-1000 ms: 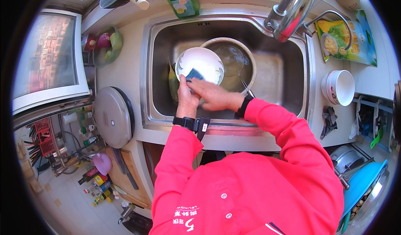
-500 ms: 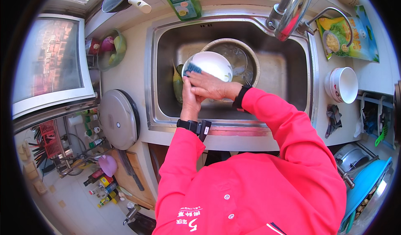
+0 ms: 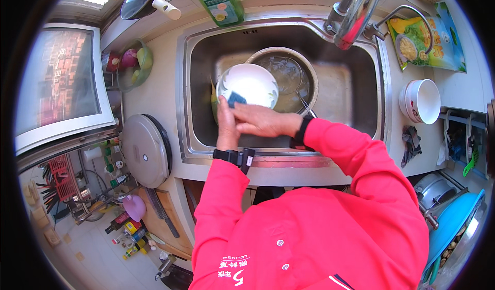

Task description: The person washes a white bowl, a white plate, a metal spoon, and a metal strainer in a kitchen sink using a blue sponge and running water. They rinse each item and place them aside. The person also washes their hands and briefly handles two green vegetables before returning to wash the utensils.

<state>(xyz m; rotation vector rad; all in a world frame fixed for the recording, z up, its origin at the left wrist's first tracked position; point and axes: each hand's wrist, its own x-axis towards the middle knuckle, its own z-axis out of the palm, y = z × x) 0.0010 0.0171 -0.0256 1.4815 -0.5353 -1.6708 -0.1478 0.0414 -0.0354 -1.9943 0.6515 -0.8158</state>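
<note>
A white bowl (image 3: 252,81) with a leafy pattern is tilted over the left part of the sink. My left hand (image 3: 227,122) grips its near-left rim, the thumb lying along the edge. Against the bowl's near inner side, my right hand (image 3: 263,120) presses a blue scrubbing cloth (image 3: 236,98), its fingers closed over it. Beneath and behind the bowl stands a round metal basin (image 3: 313,69) of cloudy water. A metal utensil's handle (image 3: 306,106) sticks out of that water toward my right wrist. A green, long vegetable-like thing (image 3: 213,102) is mostly hidden left of the bowl.
The steel sink (image 3: 337,104) surrounds the basin, with a faucet (image 3: 356,19) at its far right. Stacked white bowls (image 3: 427,102) and a dark rag (image 3: 411,144) lie on the right counter. A round grey lid (image 3: 146,150) sits left; a green bottle (image 3: 217,4) stands behind.
The bowl has shifted slightly left, uncovering more of the basin and the utensil. My right hand has slid the blue cloth from the bowl's left side to its near side.
</note>
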